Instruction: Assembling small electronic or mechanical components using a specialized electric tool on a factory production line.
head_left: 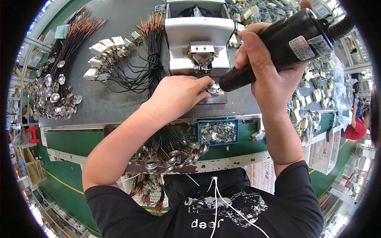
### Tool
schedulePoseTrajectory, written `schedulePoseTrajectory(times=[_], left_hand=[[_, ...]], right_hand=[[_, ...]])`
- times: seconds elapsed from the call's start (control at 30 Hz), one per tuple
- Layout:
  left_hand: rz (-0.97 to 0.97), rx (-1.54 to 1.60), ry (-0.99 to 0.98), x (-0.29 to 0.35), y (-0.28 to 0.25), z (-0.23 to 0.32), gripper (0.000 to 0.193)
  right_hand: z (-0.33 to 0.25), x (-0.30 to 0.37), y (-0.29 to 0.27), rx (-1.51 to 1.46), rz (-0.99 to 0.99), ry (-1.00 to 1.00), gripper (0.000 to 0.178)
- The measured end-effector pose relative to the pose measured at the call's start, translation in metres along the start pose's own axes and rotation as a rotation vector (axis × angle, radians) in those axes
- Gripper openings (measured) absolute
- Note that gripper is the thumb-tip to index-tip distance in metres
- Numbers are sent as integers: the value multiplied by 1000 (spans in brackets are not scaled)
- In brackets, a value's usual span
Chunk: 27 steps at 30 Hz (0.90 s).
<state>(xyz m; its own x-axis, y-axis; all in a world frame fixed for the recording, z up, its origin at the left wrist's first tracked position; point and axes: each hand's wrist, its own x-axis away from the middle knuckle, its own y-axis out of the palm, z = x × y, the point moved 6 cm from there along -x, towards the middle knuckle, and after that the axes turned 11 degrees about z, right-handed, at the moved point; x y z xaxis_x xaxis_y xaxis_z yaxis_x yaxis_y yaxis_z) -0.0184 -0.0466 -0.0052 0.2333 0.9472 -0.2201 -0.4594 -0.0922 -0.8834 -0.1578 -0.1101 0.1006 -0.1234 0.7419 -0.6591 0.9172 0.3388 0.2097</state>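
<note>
Small round metal part (pixel 213 89) sits on a metal plate (pixel 216 98) at the foot of the white press machine (pixel 199 39), right at the fingertips of left hand (pixel 178 95). Left forearm comes in from lower left, bent at the elbow, hand palm-down over the grey surface (pixel 119 107). Left fingers (pixel 202 82) curled narrow, pinching or steadying the round part; exact contact partly hidden by the knuckles.

Right hand (pixel 264 65) raised above the surface, forearm rising from lower right, wrist cocked. Right fingers wrapped tight around a black power screwdriver (pixel 278 45), thumb across the barrel. Screwdriver tilted, nose pointing down-left, tip just beside the round part and the left fingertips; can't tell if tip touches.

Blue tray (pixel 218 132) of small metal clips at the near edge of the surface, below both hands. Bundle of black wires with copper ends (pixel 151 43) lying left of the machine, with white connector blocks (pixel 104 53) beside it. Pile of shiny round lamp pieces (pixel 53 97) at far left. Heap of pale plastic parts (pixel 313 95) to the right, more behind the machine. More round metal rings with wires (pixel 170 156) hanging at the front edge, near the torso. White earphone cable (pixel 216 198) over a black shirt.
</note>
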Motion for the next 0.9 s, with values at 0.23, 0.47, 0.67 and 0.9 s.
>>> schedulePoseTrajectory(times=[0.23,0.47,0.67,0.9], left_hand=[[12,7,7,1,0,0,32],[-5,-14,2,1,1,0,32],[-25,-7,-6,-2,2,0,31],[48,22,34,-1,0,1,27]], right_hand=[[-1,-1,-2,45,3,15,96],[-2,1,-2,-17,37,22,95],[15,5,3,-45,-80,63,53],[-6,-17,-14,-79,-13,-33,19]])
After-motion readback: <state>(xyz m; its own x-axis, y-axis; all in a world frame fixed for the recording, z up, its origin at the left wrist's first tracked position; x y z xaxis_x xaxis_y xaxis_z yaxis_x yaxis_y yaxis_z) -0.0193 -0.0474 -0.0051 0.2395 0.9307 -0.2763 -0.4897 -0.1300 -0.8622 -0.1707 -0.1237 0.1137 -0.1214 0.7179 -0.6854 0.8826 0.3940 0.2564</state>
